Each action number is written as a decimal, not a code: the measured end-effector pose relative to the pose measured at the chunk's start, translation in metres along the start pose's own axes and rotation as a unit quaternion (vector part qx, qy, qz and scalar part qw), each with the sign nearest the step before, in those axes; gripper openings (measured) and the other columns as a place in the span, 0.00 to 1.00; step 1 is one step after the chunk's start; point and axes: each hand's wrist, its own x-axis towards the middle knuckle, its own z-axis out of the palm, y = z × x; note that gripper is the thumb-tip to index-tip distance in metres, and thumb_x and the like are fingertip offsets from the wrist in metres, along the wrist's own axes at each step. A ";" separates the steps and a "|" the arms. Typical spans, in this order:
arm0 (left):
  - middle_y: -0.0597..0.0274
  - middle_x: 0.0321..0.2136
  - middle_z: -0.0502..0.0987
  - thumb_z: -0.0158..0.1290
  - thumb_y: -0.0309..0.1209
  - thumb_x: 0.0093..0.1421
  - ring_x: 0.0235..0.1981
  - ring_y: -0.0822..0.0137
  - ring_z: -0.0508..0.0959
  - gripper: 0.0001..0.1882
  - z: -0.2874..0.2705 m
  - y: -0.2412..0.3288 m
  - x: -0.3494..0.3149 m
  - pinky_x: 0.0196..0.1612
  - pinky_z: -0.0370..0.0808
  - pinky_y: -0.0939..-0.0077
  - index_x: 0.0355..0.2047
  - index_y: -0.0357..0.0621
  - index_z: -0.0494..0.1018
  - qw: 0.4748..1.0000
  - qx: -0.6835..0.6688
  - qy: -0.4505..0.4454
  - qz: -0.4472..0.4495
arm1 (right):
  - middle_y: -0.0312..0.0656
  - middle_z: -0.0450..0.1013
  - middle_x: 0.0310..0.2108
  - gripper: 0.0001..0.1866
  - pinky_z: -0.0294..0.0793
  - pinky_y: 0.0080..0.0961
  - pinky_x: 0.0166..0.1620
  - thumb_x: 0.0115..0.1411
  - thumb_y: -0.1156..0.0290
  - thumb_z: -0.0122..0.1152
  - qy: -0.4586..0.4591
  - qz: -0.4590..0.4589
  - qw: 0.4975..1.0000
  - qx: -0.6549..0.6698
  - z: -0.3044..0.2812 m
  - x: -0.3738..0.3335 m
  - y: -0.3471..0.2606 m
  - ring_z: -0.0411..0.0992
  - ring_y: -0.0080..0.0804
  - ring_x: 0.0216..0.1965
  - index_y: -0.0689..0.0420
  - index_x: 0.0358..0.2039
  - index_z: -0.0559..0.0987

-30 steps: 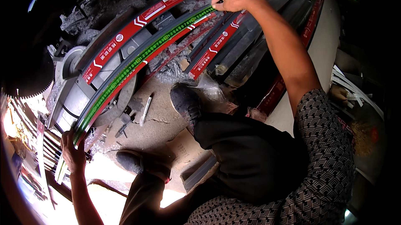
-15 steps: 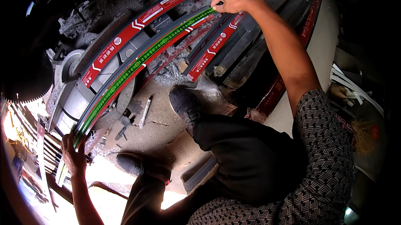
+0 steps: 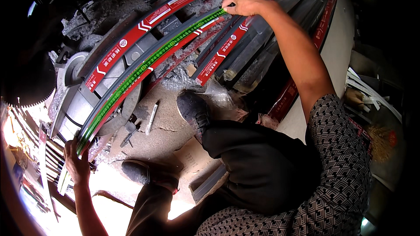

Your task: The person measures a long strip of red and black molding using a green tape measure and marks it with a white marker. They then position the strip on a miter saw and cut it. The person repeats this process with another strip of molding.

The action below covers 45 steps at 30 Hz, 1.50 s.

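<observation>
A green tape measure (image 3: 143, 67) is stretched along a long grey profile strip (image 3: 188, 39) with a red printed face, which slants from lower left to upper centre. At the upper end my right hand (image 3: 245, 3) pinches the tape, with a small dark piece showing at the fingers. My left hand (image 3: 77, 163) is wrapped round the lower left end, gripping tape and strip together; most of its fingertips are behind them. Beneath the strip is the grey metal base of a saw (image 3: 131, 52), with a toothed blade (image 3: 48, 91) at the left.
Another red-faced strip (image 3: 144, 25) lies across the saw base, and several more profiles (image 3: 262, 47) are stacked to the right. A white marker (image 3: 152, 118) lies on the floor near my shoe (image 3: 192, 108). Metal shavings (image 3: 109, 10) are heaped behind the saw.
The tape has shifted very slightly against the strip, and my right hand has moved a touch. My left hand keeps its place.
</observation>
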 end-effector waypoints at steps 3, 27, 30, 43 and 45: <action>0.49 0.52 0.75 0.65 0.32 0.60 0.54 0.45 0.76 0.26 0.000 0.000 0.000 0.55 0.74 0.51 0.57 0.40 0.74 1.000 -0.001 0.001 -0.003 | 0.49 0.79 0.46 0.19 0.74 0.38 0.58 0.66 0.56 0.64 0.001 -0.004 1.000 0.001 0.002 0.001 0.002 0.76 0.45 0.53 0.49 0.54 0.84; 0.51 0.52 0.76 0.66 0.34 0.60 0.54 0.46 0.77 0.26 0.000 0.008 0.002 0.54 0.76 0.53 0.58 0.43 0.75 1.000 -0.009 0.000 -0.019 | 0.50 0.77 0.56 0.19 0.71 0.38 0.62 0.66 0.57 0.66 0.030 0.010 0.999 -0.003 0.009 -0.003 0.002 0.73 0.46 0.60 0.49 0.54 0.84; 0.51 0.52 0.76 0.65 0.34 0.61 0.54 0.47 0.76 0.26 0.000 0.004 0.001 0.54 0.76 0.53 0.58 0.43 0.75 1.000 -0.003 0.004 -0.014 | 0.49 0.77 0.57 0.20 0.71 0.38 0.62 0.66 0.56 0.66 0.024 0.010 1.000 -0.010 0.007 -0.003 0.000 0.73 0.45 0.61 0.49 0.55 0.84; 0.49 0.52 0.75 0.64 0.32 0.60 0.54 0.45 0.76 0.25 0.002 0.004 0.001 0.54 0.75 0.51 0.58 0.42 0.74 1.000 -0.008 0.009 -0.004 | 0.48 0.77 0.57 0.20 0.71 0.39 0.63 0.66 0.56 0.65 0.022 0.010 1.000 -0.018 0.007 -0.003 -0.002 0.72 0.46 0.61 0.50 0.55 0.84; 0.48 0.50 0.75 0.63 0.33 0.61 0.53 0.45 0.76 0.24 0.001 0.006 0.001 0.54 0.74 0.51 0.57 0.40 0.74 1.000 -0.010 0.011 0.001 | 0.48 0.76 0.57 0.19 0.71 0.39 0.63 0.66 0.56 0.65 0.026 0.008 0.999 -0.020 0.009 -0.004 -0.001 0.72 0.46 0.61 0.49 0.54 0.84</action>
